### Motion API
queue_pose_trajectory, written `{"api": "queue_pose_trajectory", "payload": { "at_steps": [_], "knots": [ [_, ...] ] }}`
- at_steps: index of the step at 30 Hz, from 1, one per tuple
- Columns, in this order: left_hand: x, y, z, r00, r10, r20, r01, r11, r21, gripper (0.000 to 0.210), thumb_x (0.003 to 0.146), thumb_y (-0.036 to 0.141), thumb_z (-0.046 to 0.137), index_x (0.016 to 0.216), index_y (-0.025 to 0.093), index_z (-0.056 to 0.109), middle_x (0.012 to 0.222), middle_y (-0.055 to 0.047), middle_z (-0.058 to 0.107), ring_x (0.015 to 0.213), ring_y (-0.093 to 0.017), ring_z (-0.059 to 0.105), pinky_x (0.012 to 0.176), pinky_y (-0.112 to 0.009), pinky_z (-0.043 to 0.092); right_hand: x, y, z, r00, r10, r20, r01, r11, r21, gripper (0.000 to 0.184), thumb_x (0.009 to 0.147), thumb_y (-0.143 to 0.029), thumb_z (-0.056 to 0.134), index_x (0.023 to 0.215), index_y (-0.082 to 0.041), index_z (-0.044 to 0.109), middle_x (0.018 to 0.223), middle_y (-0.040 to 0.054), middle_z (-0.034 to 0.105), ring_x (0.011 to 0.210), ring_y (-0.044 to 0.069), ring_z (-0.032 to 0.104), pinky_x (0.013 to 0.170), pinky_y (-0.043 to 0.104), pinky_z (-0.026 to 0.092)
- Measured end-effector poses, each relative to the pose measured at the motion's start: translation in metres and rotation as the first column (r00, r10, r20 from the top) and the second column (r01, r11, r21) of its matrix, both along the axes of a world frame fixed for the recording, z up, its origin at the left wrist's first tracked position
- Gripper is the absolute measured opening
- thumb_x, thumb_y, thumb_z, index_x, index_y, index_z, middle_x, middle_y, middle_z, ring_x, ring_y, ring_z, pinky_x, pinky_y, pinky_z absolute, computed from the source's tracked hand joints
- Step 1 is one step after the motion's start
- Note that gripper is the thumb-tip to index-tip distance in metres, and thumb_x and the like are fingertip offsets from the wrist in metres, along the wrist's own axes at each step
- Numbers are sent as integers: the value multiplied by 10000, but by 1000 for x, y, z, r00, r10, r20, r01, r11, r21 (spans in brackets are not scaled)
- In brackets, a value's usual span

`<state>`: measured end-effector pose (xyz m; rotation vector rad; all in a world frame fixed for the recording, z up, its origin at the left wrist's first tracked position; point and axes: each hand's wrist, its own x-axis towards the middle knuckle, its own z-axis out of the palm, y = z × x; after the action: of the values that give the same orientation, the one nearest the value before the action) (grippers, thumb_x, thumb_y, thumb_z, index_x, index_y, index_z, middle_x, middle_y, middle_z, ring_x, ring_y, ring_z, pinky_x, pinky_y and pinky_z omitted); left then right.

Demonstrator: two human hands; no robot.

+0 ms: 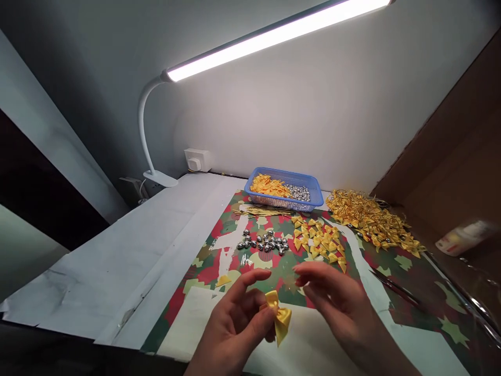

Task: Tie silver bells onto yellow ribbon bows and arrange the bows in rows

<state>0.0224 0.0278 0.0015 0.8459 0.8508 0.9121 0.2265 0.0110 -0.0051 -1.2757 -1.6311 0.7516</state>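
My left hand (238, 324) pinches a yellow satin bow (282, 318) between thumb and fingers, above the pale sheet at the front of the table. To its right, my right hand (336, 305) hovers with curved fingers, thumb and index tips slightly apart; nothing shows between them. Beyond my hands lie several shiny silver bells (270, 243) in a loose group. Several more yellow bows (319, 240) are spread to the right of the bells. One yellow piece (223, 281) rests alone left of my hands. Thin gold cords (264, 211) lie in a bundle farther back.
A blue basket (318, 201) at the back holds yellow bows and silver beads. Beside it sits a heap of gold-corded bows (368, 219). Dark slim tweezers or scissors (395, 287) and a blurred white bottle (464, 237) are at right. A lamp (143, 125) stands at left.
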Motion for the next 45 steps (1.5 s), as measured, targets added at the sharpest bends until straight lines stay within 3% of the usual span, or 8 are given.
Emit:
{"api": "queue_pose_trajectory", "payload": {
  "at_steps": [4,9,16,23,28,32,38,45],
  "knots": [
    [6,-6,-2,957,-147,249,209,947,-246,521,735,306,879,1192,219,646,622,35,635,535,-79,545,545,-189,423,-20,-13,-2,922,146,-359,-182,981,-67,314,928,-164,595,1128,-386,691,1263,6,628,1206,186,570,902,276,511],
    [7,-7,-2,938,-161,307,262,910,-323,477,734,301,886,1157,203,689,613,46,607,520,-52,542,530,-152,420,-28,-13,-8,868,145,-475,-216,972,-97,119,915,-255,666,808,-246,716,1151,46,631,1139,223,612,1009,364,450],
    [-4,12,-2,999,-13,-32,10,995,-102,440,791,592,723,983,197,756,916,-64,737,872,-227,671,748,-309,557,-22,-21,1,974,42,-221,-110,946,-304,205,962,-342,534,845,-207,635,724,-10,572,663,143,505,572,241,382],
    [-3,8,5,949,-268,-166,272,962,3,287,801,399,796,994,205,710,737,10,675,689,-150,604,658,-249,499,-24,-22,7,983,75,-170,-130,930,-344,200,955,-337,521,879,-213,658,752,1,655,688,159,565,620,259,406],
    [0,4,5,975,-164,-149,167,986,7,277,782,364,814,968,189,707,678,29,646,648,-140,605,623,-244,498,-24,-27,-5,961,9,-275,-109,930,-352,283,974,-468,490,1049,-233,627,868,31,677,769,181,594,643,266,440],
    [0,4,6,978,-157,-137,154,987,-34,297,736,357,856,939,185,723,657,30,660,634,-138,629,629,-242,523,-29,-28,-11,936,-32,-349,-101,929,-357,278,929,-476,589,1019,-218,640,756,12,630,694,165,553,612,258,409],
    [-6,5,6,969,-163,-185,139,981,-139,489,798,602,707,1069,196,729,935,-60,732,909,-258,701,848,-388,583,-34,-29,-11,831,-182,-525,-67,905,-420,365,857,-555,673,963,-206,665,727,-7,568,677,152,500,624,257,407],
    [-1,5,10,965,-172,-198,170,985,-27,293,745,402,837,924,193,735,666,33,622,649,-128,564,650,-228,490,-35,-31,-14,830,-148,-538,-108,903,-415,385,886,-571,638,1011,-207,661,742,-2,587,678,141,496,635,254,404]
  ]
}}
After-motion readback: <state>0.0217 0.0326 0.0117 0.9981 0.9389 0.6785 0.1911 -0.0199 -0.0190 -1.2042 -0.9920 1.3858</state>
